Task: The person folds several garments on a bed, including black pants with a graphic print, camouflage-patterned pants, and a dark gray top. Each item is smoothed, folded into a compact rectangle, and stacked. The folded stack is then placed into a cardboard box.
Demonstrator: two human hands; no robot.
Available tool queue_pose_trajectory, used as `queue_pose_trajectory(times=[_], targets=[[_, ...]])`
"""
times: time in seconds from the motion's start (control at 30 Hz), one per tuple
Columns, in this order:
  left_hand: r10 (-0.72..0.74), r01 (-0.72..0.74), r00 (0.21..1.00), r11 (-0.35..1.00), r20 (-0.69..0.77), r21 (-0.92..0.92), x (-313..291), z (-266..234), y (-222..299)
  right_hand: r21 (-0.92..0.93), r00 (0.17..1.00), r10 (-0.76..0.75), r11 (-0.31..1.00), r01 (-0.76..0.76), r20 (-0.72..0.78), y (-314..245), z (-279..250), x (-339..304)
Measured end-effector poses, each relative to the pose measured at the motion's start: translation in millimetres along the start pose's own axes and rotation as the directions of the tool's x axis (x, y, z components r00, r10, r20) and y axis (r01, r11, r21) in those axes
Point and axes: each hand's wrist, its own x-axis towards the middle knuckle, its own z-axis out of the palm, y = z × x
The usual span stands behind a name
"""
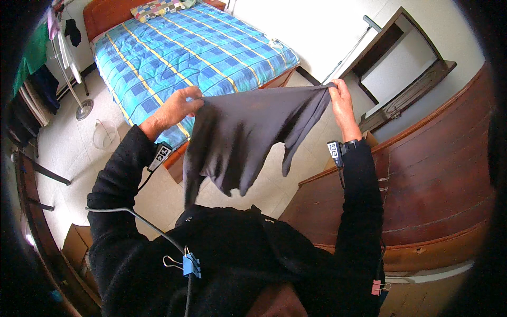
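A dark grey garment, apparently a long-sleeved top, hangs stretched out in front of me. My left hand pinches its upper left corner, fingers closed on the cloth. At the upper right corner, my right hand grips the fabric the same way. The top edge runs nearly straight between both hands. Below it the cloth drops in folds, with narrow sleeve-like ends dangling at the left and right. Both arms are stretched forward, and the garment touches no surface that I can make out.
Beyond the garment stands a bed with a blue checked cover and a patterned pillow. A clear bucket sits on the floor at left, near hanging clothes. Dark wooden furniture fills the right side, with a mop against the wall.
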Motion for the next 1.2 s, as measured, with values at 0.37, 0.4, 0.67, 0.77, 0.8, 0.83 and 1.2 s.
queue_pose_trajectory(times=[0.37, 0.4, 0.67, 0.77, 0.8, 0.83, 1.2], targets=[[0.261, -0.134, 0.791, 0.957, -0.554, 0.258, 54.7, 6.0, -38.4, 0.054, 0.972, 0.197, 0.977, -0.205, 0.128, -40.9, -3.2, -26.0], [0.259, -0.108, 0.744, 0.956, -0.616, 0.272, 61.3, 9.4, -39.9, 0.035, 0.970, 0.194, 0.979, -0.201, 0.149, -43.8, -2.5, -25.1], [0.282, -0.160, 0.520, 0.959, -0.806, 0.233, 95.0, 7.5, -18.0, 0.243, 0.930, 0.269, 0.912, -0.330, 0.252, -48.1, -0.5, -24.7], [0.194, -0.144, 0.630, 0.981, -0.752, 0.132, 94.7, 2.8, 3.6, 0.345, 0.910, 0.285, 0.857, -0.383, 0.302, -48.2, -1.6, -26.3], [0.273, -0.168, 0.690, 0.961, -0.671, 0.218, 95.4, -6.6, 15.1, 0.385, 0.909, 0.264, 0.841, -0.380, 0.321, -49.2, -2.4, -22.7], [0.314, -0.201, 0.735, 0.947, -0.601, 0.250, 95.2, -11.0, 24.4, 0.417, 0.896, 0.298, 0.806, -0.421, 0.328, -46.7, -2.8, -22.4], [-0.029, 0.015, 0.999, 0.930, 0.032, 0.368, 72.1, -55.9, 85.5, 0.718, 0.914, 0.291, 0.568, -0.402, 0.281, -2.3, 0.6, -20.6]])
